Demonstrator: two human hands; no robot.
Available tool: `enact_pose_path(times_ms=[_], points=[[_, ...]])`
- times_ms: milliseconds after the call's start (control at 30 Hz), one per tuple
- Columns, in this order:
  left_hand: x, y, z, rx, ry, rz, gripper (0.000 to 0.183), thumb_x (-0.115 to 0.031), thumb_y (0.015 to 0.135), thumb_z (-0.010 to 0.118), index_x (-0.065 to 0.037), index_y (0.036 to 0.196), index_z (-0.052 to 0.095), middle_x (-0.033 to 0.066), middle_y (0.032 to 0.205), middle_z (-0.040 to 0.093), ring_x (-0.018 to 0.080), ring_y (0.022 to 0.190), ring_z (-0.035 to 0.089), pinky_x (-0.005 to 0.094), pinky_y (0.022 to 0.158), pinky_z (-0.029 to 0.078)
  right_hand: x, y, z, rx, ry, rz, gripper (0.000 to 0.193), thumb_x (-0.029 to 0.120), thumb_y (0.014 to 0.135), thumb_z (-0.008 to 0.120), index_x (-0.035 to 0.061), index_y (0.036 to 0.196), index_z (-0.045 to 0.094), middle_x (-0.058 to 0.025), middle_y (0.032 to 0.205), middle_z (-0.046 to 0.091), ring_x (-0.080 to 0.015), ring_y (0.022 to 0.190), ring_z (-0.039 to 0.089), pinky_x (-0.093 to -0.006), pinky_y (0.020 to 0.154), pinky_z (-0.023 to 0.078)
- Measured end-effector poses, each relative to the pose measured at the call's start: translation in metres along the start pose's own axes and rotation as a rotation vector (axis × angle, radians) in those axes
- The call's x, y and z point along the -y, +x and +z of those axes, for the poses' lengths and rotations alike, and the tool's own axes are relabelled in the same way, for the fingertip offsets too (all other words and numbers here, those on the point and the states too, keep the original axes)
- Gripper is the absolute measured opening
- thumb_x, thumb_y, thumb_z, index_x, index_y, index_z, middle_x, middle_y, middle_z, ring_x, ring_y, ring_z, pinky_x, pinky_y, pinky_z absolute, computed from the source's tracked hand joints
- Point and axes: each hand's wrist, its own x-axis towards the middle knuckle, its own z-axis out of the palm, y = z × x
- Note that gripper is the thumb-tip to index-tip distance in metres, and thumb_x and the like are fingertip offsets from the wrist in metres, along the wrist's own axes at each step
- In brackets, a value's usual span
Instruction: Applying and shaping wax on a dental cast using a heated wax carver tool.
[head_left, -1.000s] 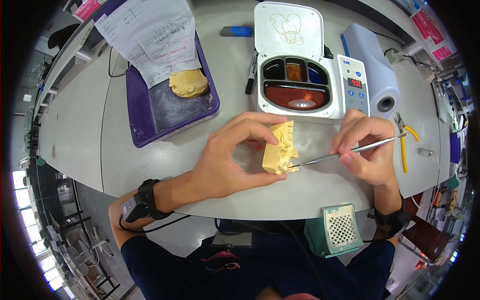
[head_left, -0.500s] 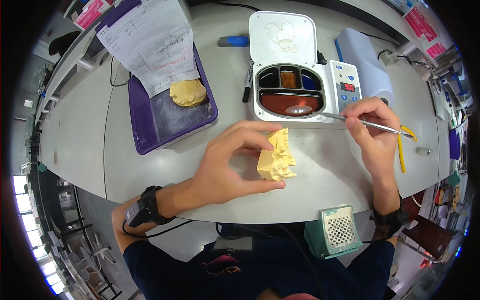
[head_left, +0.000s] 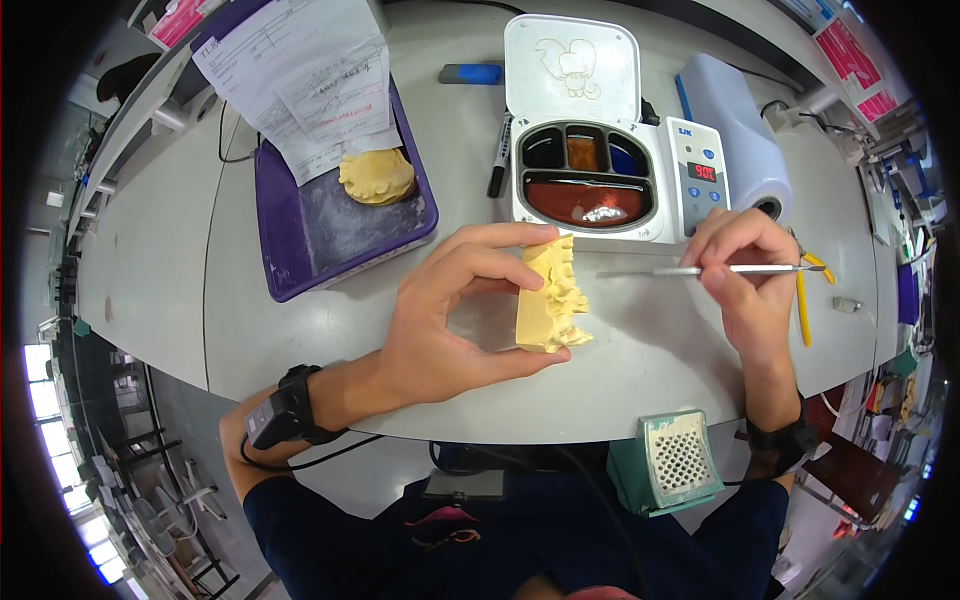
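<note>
My left hand grips a pale yellow dental plaster model between fingers and thumb, its row of teeth facing right. My right hand pinches a slim metal wax spatula, held nearly level. Its blurred tip points left toward the model and stays apart from it. Behind both hands stands a white wax heater with its lid raised. Reddish-brown molten wax fills the large front well; smaller wells behind hold dark, amber and blue wax.
At left, a purple tray holds papers and another plaster model. A black marker and a blue-grey block lie behind. Yellow-handled pliers rest at right, near a pale blue device. A green perforated box sits at the front edge.
The spatula has left the wax heater's front rim and come down toward the model, now nearly level. My left hand has lifted and turned the model slightly.
</note>
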Motion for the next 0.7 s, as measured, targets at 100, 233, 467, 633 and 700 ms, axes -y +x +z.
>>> enact_pose_path(times_ms=[100,233,467,633,700], points=[[0.0015,0.0002,0.0001,0.007,0.002,0.014,0.059,0.001,0.065,0.088,-0.007,0.111,0.051,0.0204,0.135,0.047,0.0276,0.127,0.052,0.0363,0.099,0.054,-0.0013,-0.0015,0.0003,0.166,0.046,0.002,0.008,0.0,0.078,0.069,0.0009,0.082,0.061,-0.0107,0.08,0.066,-0.0176,0.08,0.064,-0.0274,0.074,0.048],[0.0004,0.0003,0.0005,0.006,-0.012,0.012,0.059,0.001,0.065,0.088,-0.005,0.111,0.051,0.0209,0.136,0.047,0.0277,0.128,0.051,0.0367,0.099,0.054,-0.0022,-0.001,0.0021,0.227,0.022,-0.03,0.01,-0.002,0.074,0.07,0.0012,0.081,0.063,-0.0124,0.078,0.068,-0.016,0.076,0.062,-0.0273,0.071,0.047],[0.0014,0.0006,0.0011,0.01,-0.018,0.014,0.059,0.002,0.065,0.088,-0.005,0.112,0.052,0.0225,0.137,0.047,0.0276,0.128,0.051,0.037,0.099,0.054,-0.0011,-0.0012,0.0038,0.237,-0.032,-0.022,0.012,-0.004,0.069,0.07,0.0017,0.079,0.066,-0.0116,0.08,0.071,-0.0133,0.073,0.057,-0.0266,0.069,0.044],[0.0023,0.0007,0.0016,0.015,-0.027,0.012,0.059,0.002,0.065,0.088,-0.005,0.112,0.052,0.0227,0.137,0.047,0.0277,0.128,0.051,0.0371,0.1,0.054,-0.0004,-0.0018,0.0039,0.241,-0.041,-0.015,0.013,-0.004,0.069,0.07,0.0024,0.079,0.067,-0.0105,0.079,0.071,-0.0132,0.074,0.058,-0.0266,0.07,0.044],[0.0019,-0.0002,0.0019,0.013,-0.033,0.009,0.059,0.002,0.065,0.088,-0.005,0.112,0.052,0.0228,0.137,0.047,0.0278,0.128,0.051,0.0371,0.1,0.053,-0.0003,-0.0015,0.004,0.242,-0.042,-0.01,0.013,-0.005,0.069,0.07,0.0025,0.079,0.067,-0.0104,0.079,0.071,-0.0132,0.074,0.058,-0.0265,0.07,0.044]])
